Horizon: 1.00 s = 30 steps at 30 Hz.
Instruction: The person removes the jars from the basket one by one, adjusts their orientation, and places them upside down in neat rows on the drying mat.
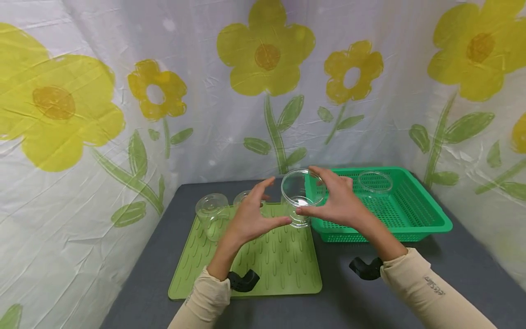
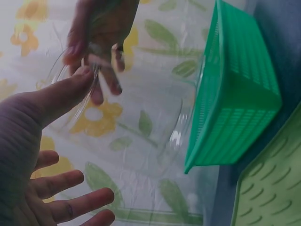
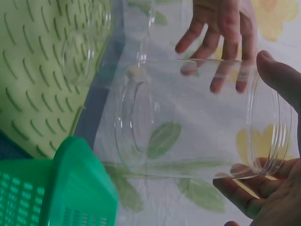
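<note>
A clear, wide-mouthed jar (image 1: 299, 208) is held up above the back right of the green mat (image 1: 271, 269), its mouth toward me. My right hand (image 1: 340, 201) grips it near the rim, with the thumb on one side and fingers on the other; in the right wrist view the jar (image 3: 197, 117) looks see-through and bare inside. To its left, my left hand (image 1: 251, 217) has its fingers spread, the thumb tip close to the jar's side. Two more clear jars, one at the mat's left (image 1: 212, 219) and one partly hidden behind my left hand (image 1: 241, 197), stand on the mat.
A green perforated basket (image 1: 429, 208) stands right of the mat, holding a clear piece with a round rim (image 1: 375, 188). Both rest on a dark grey table (image 1: 144, 278). A flower-printed curtain (image 1: 205, 137) closes off the back and sides.
</note>
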Available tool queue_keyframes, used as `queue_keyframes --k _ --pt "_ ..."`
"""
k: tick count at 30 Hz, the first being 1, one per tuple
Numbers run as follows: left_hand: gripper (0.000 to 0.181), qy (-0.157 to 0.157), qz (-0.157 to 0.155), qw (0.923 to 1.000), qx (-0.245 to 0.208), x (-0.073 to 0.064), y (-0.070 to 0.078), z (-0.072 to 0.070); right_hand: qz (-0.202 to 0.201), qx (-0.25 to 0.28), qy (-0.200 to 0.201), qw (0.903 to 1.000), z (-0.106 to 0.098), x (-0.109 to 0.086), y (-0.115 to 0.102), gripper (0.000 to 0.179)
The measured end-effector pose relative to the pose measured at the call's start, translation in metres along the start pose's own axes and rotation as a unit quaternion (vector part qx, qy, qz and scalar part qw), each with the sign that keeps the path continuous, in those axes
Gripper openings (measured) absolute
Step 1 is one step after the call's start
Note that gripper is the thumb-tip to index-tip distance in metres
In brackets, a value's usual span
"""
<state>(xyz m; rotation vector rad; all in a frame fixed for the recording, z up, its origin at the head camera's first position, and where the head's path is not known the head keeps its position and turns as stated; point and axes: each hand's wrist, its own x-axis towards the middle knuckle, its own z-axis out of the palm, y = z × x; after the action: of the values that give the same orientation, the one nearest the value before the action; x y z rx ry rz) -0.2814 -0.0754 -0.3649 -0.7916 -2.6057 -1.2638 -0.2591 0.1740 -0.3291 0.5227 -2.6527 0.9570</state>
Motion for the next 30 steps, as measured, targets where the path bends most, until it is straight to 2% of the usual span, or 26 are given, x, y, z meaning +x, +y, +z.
queue_keyframes --k 9,18,26,30 --pt "0.103 0.003 0.008 0.9998 -0.020 -0.001 -0.001 0.005 -0.054 -0.007 -0.009 0.9985 0.013 0.003 -0.013 0.103" --pt "0.103 0.009 0.016 0.9998 -0.002 -0.004 -0.006 0.006 -0.057 -0.014 -0.018 0.9981 0.022 0.002 -0.015 0.102" --pt "0.098 0.018 0.024 0.9995 -0.013 -0.007 -0.012 0.008 -0.062 -0.007 -0.030 0.9976 0.026 0.002 -0.015 0.106" --pt "0.098 0.025 0.021 0.9986 -0.040 -0.008 -0.017 0.009 -0.064 0.001 -0.040 0.9971 0.027 0.001 -0.013 0.109"
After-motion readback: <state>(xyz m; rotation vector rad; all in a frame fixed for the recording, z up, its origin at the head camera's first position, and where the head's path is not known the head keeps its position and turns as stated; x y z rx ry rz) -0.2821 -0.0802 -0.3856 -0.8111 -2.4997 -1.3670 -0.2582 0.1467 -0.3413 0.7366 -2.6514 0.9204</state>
